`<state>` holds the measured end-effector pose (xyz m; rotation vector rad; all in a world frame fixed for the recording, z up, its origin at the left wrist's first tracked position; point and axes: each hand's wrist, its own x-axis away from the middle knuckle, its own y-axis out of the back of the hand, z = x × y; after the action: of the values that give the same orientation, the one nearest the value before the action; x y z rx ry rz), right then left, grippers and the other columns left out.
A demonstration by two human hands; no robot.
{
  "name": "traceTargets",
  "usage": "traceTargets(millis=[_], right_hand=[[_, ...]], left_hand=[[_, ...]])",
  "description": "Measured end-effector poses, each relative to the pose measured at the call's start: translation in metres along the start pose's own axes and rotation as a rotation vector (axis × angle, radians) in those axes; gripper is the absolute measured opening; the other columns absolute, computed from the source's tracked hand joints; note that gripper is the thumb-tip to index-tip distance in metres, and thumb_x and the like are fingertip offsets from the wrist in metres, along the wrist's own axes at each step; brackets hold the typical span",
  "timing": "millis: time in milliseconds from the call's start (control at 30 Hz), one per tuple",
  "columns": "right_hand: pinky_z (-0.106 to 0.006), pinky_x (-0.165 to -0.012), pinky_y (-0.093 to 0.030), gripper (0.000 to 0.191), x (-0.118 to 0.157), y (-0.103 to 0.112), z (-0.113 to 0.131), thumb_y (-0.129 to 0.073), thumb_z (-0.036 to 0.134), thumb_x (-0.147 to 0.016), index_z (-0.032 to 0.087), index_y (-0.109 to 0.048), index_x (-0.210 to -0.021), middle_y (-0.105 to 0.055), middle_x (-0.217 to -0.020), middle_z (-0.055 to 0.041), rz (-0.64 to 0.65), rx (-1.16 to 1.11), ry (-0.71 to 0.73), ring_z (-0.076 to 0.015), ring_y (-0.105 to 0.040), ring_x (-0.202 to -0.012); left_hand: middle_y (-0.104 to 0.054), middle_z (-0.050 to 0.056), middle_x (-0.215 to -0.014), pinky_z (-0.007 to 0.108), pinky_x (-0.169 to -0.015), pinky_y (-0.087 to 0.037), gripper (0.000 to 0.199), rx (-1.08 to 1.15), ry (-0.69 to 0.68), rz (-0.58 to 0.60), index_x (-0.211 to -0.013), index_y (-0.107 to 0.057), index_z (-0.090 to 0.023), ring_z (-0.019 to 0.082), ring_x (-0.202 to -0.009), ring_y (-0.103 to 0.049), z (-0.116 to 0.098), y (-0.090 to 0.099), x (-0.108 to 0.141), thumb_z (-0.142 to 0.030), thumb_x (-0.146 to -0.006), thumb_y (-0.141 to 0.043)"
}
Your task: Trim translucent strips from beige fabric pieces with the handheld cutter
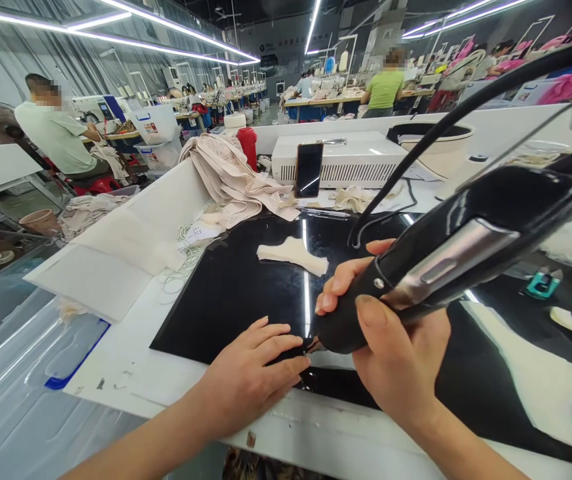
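The right hand (401, 363) wrapped snugly round the black, silver-levered tubular tool (456, 243), slanting down-left, nose just beside the left hand (251, 367), outstretched, nothing visibly gripped!

Two hands work with a black handheld tool (446, 260) over a glossy black sheet (221, 300) on a white worktop (131, 363).
At centre right, the right hand (400, 360) has its grip wrapped around the tool; at lower centre, the left hand (249, 373) lies palm down, fingertips near the tool's lower end. A cream fabric piece (291, 253) lies mid-frame, and a larger pale piece (541, 377) at lower right. At upper centre, a phone (309, 171) stands before a white vented box (351, 160); at upper left, a person (53, 137) sits.
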<state>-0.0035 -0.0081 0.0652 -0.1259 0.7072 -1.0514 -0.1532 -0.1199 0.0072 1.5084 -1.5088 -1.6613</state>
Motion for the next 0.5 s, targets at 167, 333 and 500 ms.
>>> traceTargets(millis=[167,333,500], right_hand=[[-0.033,-0.060,-0.053,0.038,-0.0009,0.0020,-0.0004,-0.077,0.035,-0.087,0.027,-0.056,-0.118,-0.066,-0.083,0.0026,-0.011,0.006,0.011,-0.0155,-0.061,-0.065],[-0.033,-0.060,-0.054,0.042,0.0020,0.0018,-0.0012,-0.079,0.036,-0.086,0.026,-0.055,-0.119,-0.066,-0.084,0.0016,0.001,-0.010,0.000,-0.0157,-0.062,-0.065],[-0.032,-0.060,-0.055,0.036,0.0050,-0.0008,-0.0014,-0.077,0.033,-0.088,0.028,-0.056,-0.117,-0.067,-0.084,0.0029,0.009,-0.013,-0.017,-0.0143,-0.064,-0.064]], left_hand=[[-0.073,0.005,-0.120,0.041,-0.119,-0.043,0.018,0.079,0.039,-0.032,-0.114,-0.069,-0.018,0.017,-0.120,-0.066,0.0056,0.0004,-0.0004,-0.022,-0.103,-0.054],[-0.074,0.005,-0.119,0.043,-0.120,-0.043,0.018,0.100,0.051,-0.013,-0.114,-0.067,-0.018,0.017,-0.117,-0.067,0.0080,0.0006,-0.0039,-0.022,-0.105,-0.051],[-0.072,0.006,-0.123,0.046,-0.117,-0.045,0.022,0.097,0.052,0.027,-0.121,-0.066,-0.019,0.020,-0.121,-0.064,0.0068,0.0023,-0.0061,-0.021,-0.104,-0.052]])
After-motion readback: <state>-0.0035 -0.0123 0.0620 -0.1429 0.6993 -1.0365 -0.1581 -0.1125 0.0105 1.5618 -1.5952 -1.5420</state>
